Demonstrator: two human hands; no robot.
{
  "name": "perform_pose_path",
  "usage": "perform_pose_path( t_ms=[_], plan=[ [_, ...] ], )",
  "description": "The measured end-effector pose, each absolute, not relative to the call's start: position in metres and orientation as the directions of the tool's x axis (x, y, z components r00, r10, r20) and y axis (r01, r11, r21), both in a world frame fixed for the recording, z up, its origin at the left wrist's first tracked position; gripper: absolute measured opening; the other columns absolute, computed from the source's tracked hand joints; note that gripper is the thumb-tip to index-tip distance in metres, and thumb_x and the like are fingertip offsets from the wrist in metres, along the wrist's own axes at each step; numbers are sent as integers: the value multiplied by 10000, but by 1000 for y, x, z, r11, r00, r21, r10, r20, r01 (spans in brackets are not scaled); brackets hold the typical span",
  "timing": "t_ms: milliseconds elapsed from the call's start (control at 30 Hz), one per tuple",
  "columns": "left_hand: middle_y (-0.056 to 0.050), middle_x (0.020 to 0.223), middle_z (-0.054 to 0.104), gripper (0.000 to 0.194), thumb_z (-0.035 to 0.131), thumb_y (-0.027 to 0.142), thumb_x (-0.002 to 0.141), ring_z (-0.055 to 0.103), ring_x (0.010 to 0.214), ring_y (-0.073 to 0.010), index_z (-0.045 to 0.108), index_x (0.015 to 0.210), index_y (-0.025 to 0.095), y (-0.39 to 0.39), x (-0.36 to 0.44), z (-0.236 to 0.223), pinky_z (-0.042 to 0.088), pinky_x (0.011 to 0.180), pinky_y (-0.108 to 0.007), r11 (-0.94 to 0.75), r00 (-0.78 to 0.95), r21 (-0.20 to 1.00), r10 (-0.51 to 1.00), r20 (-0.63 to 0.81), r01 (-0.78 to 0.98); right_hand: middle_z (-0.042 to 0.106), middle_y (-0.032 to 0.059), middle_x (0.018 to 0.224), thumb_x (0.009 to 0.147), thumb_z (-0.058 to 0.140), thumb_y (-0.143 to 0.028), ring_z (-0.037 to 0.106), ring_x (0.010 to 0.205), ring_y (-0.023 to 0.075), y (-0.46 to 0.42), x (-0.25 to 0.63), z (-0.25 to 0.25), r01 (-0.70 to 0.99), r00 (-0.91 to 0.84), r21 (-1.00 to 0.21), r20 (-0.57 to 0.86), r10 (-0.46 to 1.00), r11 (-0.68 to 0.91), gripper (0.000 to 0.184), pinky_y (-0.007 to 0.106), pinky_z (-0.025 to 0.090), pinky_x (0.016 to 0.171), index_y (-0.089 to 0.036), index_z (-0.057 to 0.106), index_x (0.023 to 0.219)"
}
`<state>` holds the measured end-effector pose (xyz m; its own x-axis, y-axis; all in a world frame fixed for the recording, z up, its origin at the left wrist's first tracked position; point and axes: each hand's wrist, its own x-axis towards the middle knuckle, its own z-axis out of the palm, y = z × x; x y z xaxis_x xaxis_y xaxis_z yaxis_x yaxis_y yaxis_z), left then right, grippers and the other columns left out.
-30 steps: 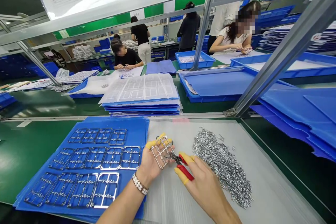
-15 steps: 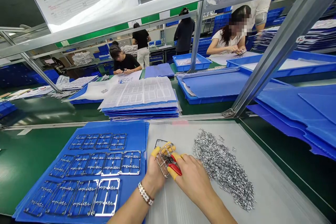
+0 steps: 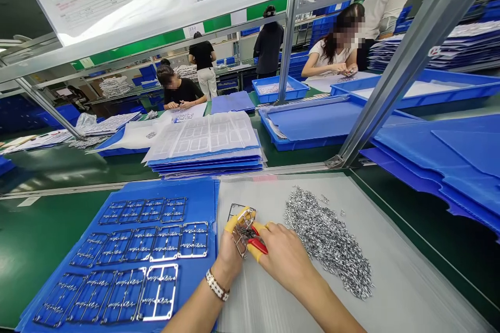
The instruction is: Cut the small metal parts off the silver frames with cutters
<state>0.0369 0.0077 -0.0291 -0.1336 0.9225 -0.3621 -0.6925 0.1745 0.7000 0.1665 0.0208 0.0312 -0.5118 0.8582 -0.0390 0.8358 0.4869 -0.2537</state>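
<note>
- A small silver metal frame with crossbars point(image 3: 247, 215) is being held up by the left hand point(image 3: 229, 252), whose fingers are being kept partly curled around it.
- Steel pliers with red handles point(image 3: 258, 246) are being gripped by the right hand point(image 3: 284, 251), closed around the handles; the tool's dark tip is being pointed into the frame, but whether metal is being pinched there cannot be told.
- Yellow finger covers point(image 3: 254, 254) are being worn on both hands, and a brown-and-white bracelet point(image 3: 217, 285) on the left wrist.
- Another thin rectangular metal frame point(image 3: 235, 207) is being partly hidden just beyond the left hand.
- Three rows of dark and silver metal frames point(image 3: 138, 243) are being borne by a flat blue sheet point(image 3: 195, 291), left of the left hand.
- A heap of tiny silver metal pieces point(image 3: 330, 244) is being supported by a translucent whitish sheet point(image 3: 265, 302), right of the right hand.
</note>
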Motion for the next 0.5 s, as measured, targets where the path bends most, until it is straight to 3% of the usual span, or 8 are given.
perform_pose_path(
  t_ms=[167,500],
  plan=[
    [-100,1017,716,441,616,425,783,645,920,-250,681,1111,137,8,37,-30,463,743,-305,171,-116,701,932,-342,-693,678,93,970,860,525,-359,623,909,274,20,167,32,840,-500,-264,-39,865,473,319,371,407,738,-216,627,1126],
    [-89,1113,698,359,633,358,770,611,1055,-259,704,1058,155,6,37,-30,451,890,-334,129,-151,715,937,-315,-687,680,104,936,842,568,-304,631,880,270,13,162,40,865,-477,-182,-3,879,468,270,353,408,725,-201,642,1080]
  ],
)
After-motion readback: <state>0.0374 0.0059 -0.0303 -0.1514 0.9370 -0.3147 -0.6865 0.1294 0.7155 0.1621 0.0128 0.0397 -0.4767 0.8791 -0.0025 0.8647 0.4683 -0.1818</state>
